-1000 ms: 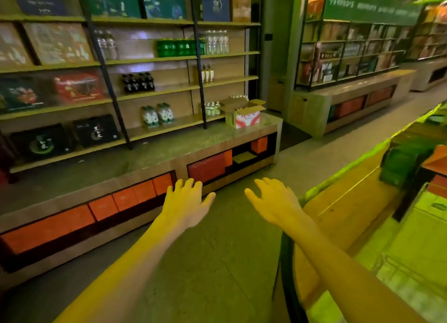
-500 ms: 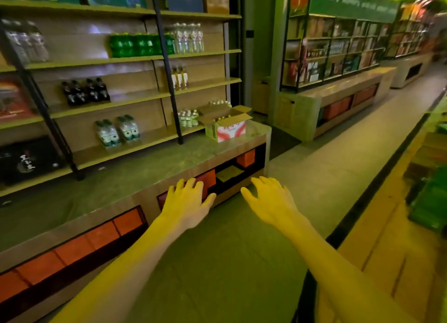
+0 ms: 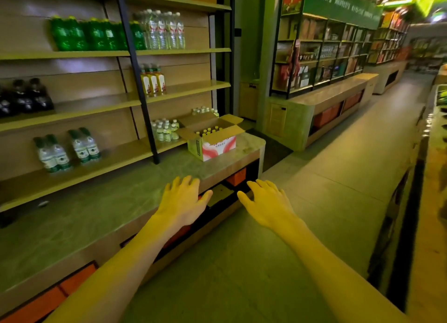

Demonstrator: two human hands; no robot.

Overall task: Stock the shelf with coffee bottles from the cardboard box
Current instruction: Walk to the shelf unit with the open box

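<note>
The cardboard box [image 3: 212, 138] is sitting open at the far end of the counter [image 3: 101, 206], flaps spread, with yellow-capped coffee bottles [image 3: 208, 130] standing upright inside — right below the shelf [image 3: 188, 89] I'm meaning to fill. I'm holding my left hand [image 3: 182, 200] and right hand [image 3: 267, 201] out in front, both spread wide and carrying nothing, well short of the box. My worry: the outward flaps are likely to snag a wrist reaching in — dragging the box toward the counter's edge.
</note>
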